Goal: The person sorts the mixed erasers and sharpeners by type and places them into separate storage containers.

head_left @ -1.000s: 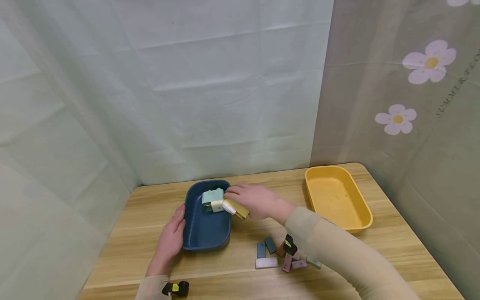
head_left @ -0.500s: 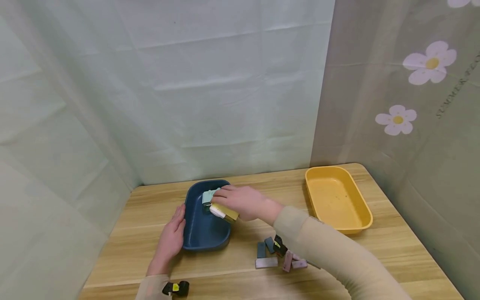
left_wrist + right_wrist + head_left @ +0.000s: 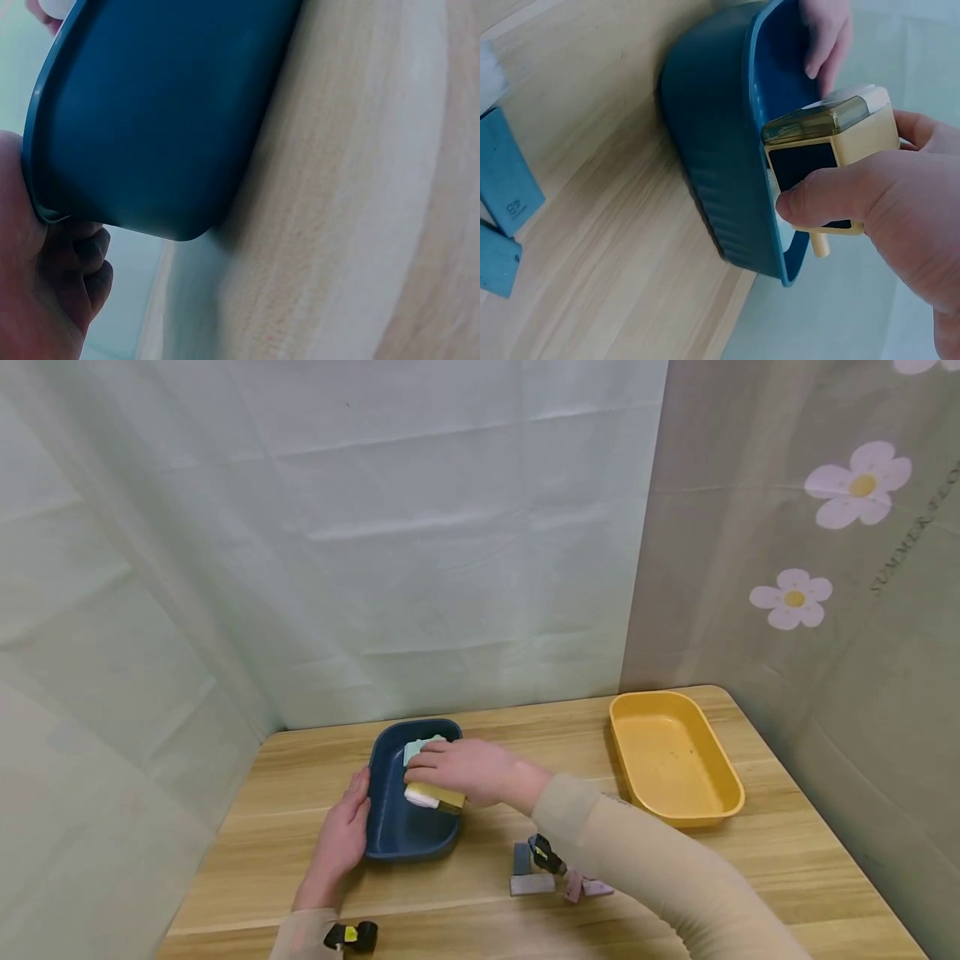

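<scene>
My right hand [image 3: 472, 768] grips a boxy yellow-and-white toy [image 3: 870, 139] over the right side of a dark blue bin [image 3: 408, 839]. In the right wrist view, the toy shows a smoky see-through window, a dark side panel under my thumb and a small peg. Part of a mint-green toy [image 3: 416, 750] shows in the bin's far end; my right hand hides the rest. At the bin's left wall, my left hand [image 3: 345, 827] holds the rim; its curled fingers [image 3: 90, 262] show outside the bin in the left wrist view.
Several small blocks lie in front of the right forearm, among them a blue block [image 3: 522, 858], a pale block [image 3: 532, 885] and a pinkish block [image 3: 573, 887]. A yellow bin [image 3: 675, 756] stands at the back right of the wooden table [image 3: 255, 827]. Curtains [image 3: 450, 568] hang behind it.
My right hand has moved left and slightly toward me, carrying the yellow-and-white toy from the bin's right rim further over its inside. The left hand and both bins have stayed in place.
</scene>
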The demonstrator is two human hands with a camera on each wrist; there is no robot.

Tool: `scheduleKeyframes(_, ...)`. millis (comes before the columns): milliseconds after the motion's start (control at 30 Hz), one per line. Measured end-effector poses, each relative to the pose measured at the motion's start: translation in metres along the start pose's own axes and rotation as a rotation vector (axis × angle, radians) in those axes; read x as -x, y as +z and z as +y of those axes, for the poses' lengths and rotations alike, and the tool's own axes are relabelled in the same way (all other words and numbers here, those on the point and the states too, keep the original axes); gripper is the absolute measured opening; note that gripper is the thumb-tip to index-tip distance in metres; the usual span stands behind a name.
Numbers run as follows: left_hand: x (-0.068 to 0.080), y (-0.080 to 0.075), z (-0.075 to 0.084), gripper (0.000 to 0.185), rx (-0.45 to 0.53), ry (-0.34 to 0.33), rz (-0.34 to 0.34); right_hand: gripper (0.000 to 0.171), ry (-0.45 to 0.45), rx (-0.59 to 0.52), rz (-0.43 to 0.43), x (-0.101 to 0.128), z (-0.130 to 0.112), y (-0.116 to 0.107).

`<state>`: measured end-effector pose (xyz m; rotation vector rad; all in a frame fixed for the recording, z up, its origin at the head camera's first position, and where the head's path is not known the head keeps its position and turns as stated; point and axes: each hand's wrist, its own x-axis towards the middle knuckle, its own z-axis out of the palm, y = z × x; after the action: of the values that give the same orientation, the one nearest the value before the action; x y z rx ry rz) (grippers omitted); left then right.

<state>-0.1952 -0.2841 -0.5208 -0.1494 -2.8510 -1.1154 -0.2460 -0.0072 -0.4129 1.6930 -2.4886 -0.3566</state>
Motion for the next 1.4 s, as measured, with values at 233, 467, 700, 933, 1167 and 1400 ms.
scheduleKeyframes(233,0.000,0.001,-0.002,0.052,0.003,0.010,0.010,0.083,-0.036,0.063,-0.015,-0.013,-0.012,-0.003)
scheduleKeyframes(467,0.000,0.001,0.001,0.052,0.002,0.008,0.001,0.086,-0.060,0.061,-0.046,-0.021,-0.023,0.004)
scheduleKeyframes(700,0.001,0.001,0.003,0.052,-0.004,0.012,0.005,0.079,-0.070,0.099,-0.036,-0.024,-0.027,0.011)
scheduleKeyframes(933,0.001,0.000,0.002,0.052,-0.017,0.005,0.000,0.066,-0.057,0.104,-0.080,-0.029,-0.033,0.012)
scheduleKeyframes(1167,0.001,-0.001,0.001,0.053,-0.017,0.004,-0.004,0.053,-0.029,0.129,-0.118,-0.035,-0.040,0.013)
scheduleKeyframes(1400,0.000,0.000,0.002,0.052,-0.029,0.004,-0.001,0.055,-0.007,0.174,-0.187,-0.039,-0.045,0.012)
